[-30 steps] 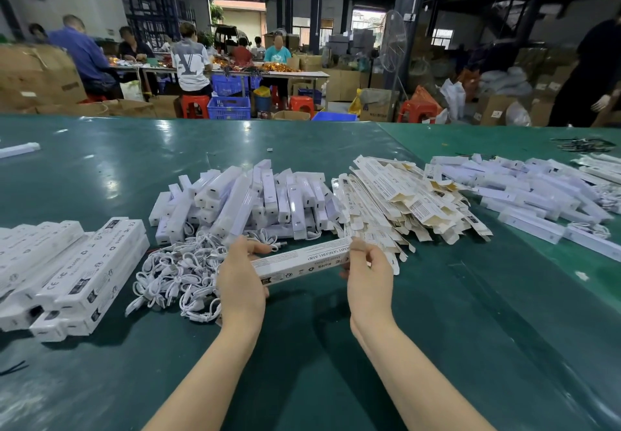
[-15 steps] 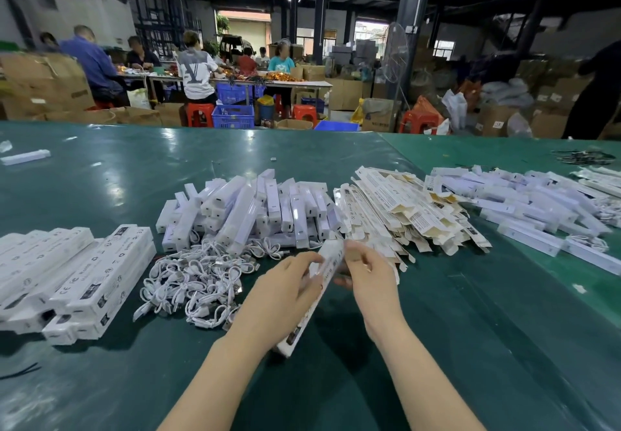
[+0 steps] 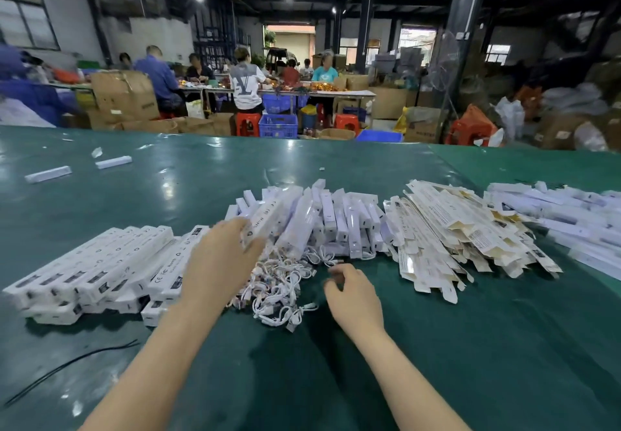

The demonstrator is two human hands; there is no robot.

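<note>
Head view: left hand (image 3: 221, 259) reaches out at centre frame over the heap of white bars (image 3: 322, 222), its grip wide with fingers spread. Motion blur hides whether the fingertips touch a bar. Right hand (image 3: 353, 292) hovers just beside the tangle of white cables (image 3: 279, 289), right of centre, with its grip loosely curled and holding nothing. Packed boxes (image 3: 100, 272) lie in rows at left, and flat cartons (image 3: 453, 239) are fanned at right on the green tabletop (image 3: 470, 346).
</note>
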